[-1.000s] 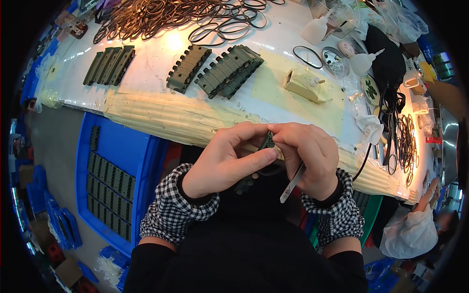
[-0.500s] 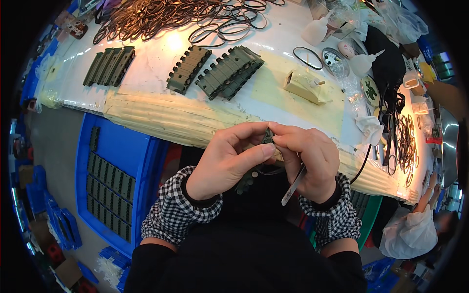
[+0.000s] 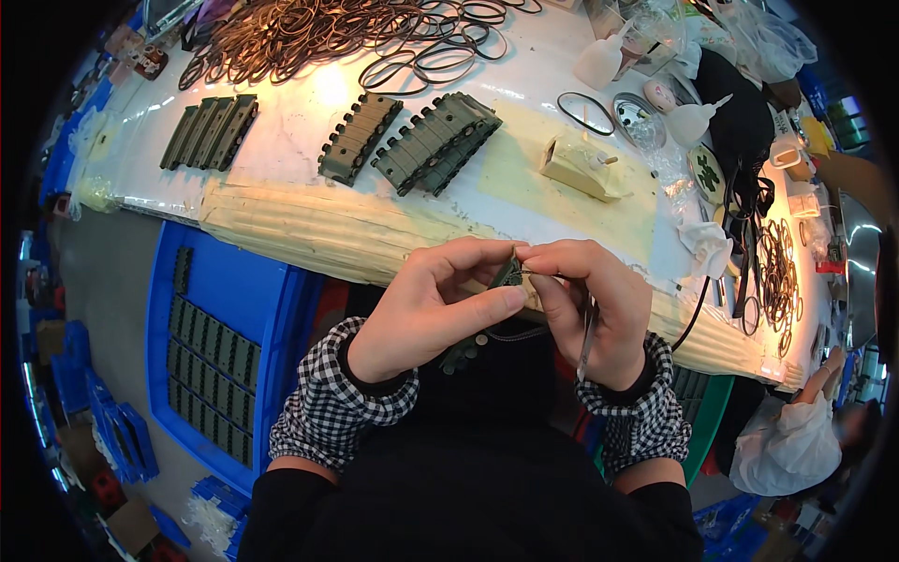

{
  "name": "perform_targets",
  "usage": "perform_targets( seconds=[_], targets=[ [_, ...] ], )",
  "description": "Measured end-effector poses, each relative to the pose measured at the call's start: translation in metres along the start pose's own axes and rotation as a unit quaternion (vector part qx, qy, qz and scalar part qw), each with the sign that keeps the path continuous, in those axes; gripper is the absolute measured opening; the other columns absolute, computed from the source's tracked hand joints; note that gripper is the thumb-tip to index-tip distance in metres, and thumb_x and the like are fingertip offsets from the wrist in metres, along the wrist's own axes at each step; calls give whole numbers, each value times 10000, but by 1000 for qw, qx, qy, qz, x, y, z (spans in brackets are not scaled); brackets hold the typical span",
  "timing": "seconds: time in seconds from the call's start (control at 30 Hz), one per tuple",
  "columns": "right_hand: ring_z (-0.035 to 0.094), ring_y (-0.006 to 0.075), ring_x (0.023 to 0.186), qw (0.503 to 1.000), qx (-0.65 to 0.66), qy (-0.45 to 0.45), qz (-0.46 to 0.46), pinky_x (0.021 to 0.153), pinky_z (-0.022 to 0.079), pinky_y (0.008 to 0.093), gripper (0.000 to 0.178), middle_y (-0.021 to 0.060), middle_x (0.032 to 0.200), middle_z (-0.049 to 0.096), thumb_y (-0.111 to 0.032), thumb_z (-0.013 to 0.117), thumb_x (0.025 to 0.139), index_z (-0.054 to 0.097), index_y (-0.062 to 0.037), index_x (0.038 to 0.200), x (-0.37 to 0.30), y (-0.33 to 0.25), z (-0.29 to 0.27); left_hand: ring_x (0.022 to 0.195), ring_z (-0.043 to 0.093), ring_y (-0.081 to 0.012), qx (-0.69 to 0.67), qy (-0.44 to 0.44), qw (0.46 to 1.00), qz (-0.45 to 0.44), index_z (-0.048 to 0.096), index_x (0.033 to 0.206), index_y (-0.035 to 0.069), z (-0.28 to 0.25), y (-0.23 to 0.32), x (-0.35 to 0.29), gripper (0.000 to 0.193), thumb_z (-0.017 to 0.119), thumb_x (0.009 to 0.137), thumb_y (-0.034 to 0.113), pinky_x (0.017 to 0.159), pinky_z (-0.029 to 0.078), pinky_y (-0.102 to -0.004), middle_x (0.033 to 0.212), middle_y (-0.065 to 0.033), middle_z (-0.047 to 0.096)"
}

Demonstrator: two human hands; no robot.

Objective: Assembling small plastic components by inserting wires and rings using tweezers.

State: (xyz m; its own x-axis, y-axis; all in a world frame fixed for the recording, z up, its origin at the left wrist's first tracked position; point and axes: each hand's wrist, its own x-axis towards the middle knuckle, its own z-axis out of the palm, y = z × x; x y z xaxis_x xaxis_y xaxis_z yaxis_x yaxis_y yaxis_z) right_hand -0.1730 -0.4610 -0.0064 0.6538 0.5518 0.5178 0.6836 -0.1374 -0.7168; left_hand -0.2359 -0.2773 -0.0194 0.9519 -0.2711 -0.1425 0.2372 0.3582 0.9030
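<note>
Green part [image 3: 509, 274], visible length slanting away rightward, largely hidden; left hand [image 3: 433, 304] pinching it; right hand [image 3: 604, 304] pinching slim metal tool [image 3: 587, 342], tip indistinct.

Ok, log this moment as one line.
left hand: holding green part | right hand: holding metal tool | blue tray: green strips inside

Small dark green part [image 3: 508, 274], partly covered, held tilted in left hand [image 3: 433, 304]. Slim metallic tool [image 3: 588, 339] in right hand [image 3: 602, 304], lower end pointing down.
</note>
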Motion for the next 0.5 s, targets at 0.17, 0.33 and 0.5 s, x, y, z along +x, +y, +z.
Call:
perform_targets(
  seconds=[0.17, 0.33, 0.5],
  targets=[
    [662, 249, 742, 999, -12, -33, 11, 648, 524, 318, 174, 98, 874, 673, 40, 671, 778, 628, -27, 933, 6, -4, -6, 1098, 564, -138, 26, -5, 999, -25, 478, 1303, -68, 0, 5, 0, 440, 598, 911, 92, 934, 496, -293, 1196, -109, 576],
    [648, 267, 723, 999, -14, -45, -27, 630, 513, 328, 168, 102, 883, 661, 36, 662, 787, 591, -29, 925, 8, 2, -5, 1080, 565, -132, 30, -15, 999, -25, 483, 1296, -73, -1, 5, 1, 435, 601, 906, 79, 921, 493, -284, 1175, -109, 584],
    [639, 280, 707, 996, -62, -31, -62, 601, 499, 337, 160, 112, 874, 653, 22, 655, 796, 573, -31, 924, 5, 3, -1, 985, 586, -117, 37, -14, 999, -2, 501, 1272, -75, -1, 1, 2, 425, 622, 899, 88, 830, 490, -253, 1111, -109, 616]
  ],
)
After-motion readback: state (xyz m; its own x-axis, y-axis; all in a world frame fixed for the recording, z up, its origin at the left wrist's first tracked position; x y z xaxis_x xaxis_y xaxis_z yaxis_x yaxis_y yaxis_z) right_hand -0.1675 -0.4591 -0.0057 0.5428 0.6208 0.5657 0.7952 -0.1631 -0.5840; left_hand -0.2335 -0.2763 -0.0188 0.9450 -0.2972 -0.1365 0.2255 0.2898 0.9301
